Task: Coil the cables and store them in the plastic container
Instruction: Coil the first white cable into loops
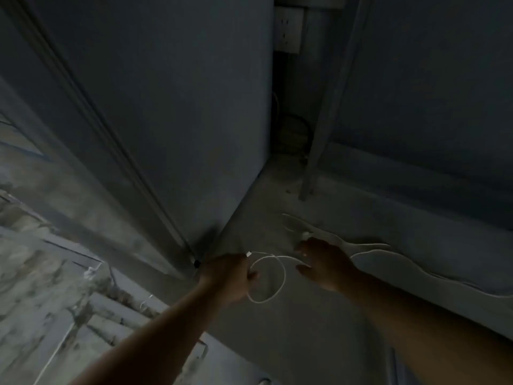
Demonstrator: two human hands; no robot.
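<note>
While our left hand [233, 276] curls its fingers round a white charging cable [284, 273], one loop of that cable hangs beside and below the fist, and its small connector end [248, 254] sticks out just above the knuckles. From the loop the cable runs right to our right hand [324, 262], whose fingers are spread apart and relaxed, gripping nothing; we cannot tell whether they touch the strand. Just beyond those fingertips lies a small white plug [306, 234]. Further right the cable snakes in waves along the grey floor [277, 343] toward the right edge. On the far side rises a tall grey cabinet [180, 107], with a slanting metal leg [324, 134] to its right and a wall socket [288, 31] high between them. The light is dim and the near left is blurred
</note>
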